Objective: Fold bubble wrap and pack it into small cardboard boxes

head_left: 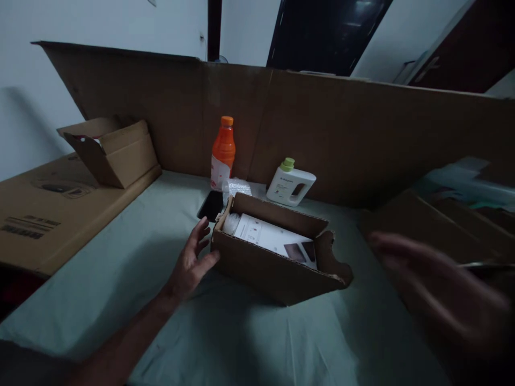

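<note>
An open cardboard box [257, 273] stands in the middle of the green cloth, its right end wall cut in a curved notch. Inside it lies a white printed carton [265, 237], with clear bubble wrap [230, 224] stuffed at the left end. My left hand [195, 262] is at the box's left end, fingers spread and thumb beside the wall; whether it touches the cardboard I cannot tell. Off to the right, my right hand [438, 284] is apart from the box and blurred by motion, with its fingers stretched out and nothing visible in them.
Behind the box stand an orange bottle [223, 153] and a white jug with a green cap [290, 183]. A dark phone-like slab [211, 206] and bubble wrap [241, 187] lie near them. Cardboard boxes [120, 155] flank the left; a tall cardboard panel [322, 123] closes the back.
</note>
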The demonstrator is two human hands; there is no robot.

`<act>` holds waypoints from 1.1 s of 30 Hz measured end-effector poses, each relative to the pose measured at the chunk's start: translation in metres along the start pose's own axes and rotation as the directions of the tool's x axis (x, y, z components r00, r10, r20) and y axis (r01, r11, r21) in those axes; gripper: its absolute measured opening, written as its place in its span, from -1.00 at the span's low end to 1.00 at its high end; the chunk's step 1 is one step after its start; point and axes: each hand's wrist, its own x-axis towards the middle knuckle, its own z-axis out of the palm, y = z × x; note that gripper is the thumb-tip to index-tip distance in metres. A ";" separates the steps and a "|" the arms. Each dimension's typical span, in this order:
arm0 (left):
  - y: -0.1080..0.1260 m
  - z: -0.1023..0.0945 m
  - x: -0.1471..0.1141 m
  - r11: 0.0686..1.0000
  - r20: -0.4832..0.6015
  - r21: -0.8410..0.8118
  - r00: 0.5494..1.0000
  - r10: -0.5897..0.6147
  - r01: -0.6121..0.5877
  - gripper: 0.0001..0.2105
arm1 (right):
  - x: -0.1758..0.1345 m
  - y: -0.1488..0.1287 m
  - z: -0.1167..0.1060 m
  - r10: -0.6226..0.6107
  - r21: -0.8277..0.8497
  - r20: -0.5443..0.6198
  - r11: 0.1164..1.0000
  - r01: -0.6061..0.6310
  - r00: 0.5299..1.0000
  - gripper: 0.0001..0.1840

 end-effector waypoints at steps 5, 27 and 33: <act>-0.003 0.001 -0.003 0.999 0.180 -0.004 0.982 -0.051 0.053 -0.35 | -0.083 0.023 0.065 0.244 0.082 0.168 0.962 -0.260 0.955 -0.40; -0.008 0.074 -0.138 0.892 0.295 0.395 0.950 0.104 -0.220 -0.14 | 0.038 0.090 0.096 0.204 0.604 0.343 0.700 -0.382 0.917 -0.32; -0.023 0.047 -0.074 0.929 -0.024 0.369 0.999 0.025 -0.014 -0.27 | -0.016 0.076 0.098 0.385 0.532 0.208 0.727 -0.434 0.899 -0.41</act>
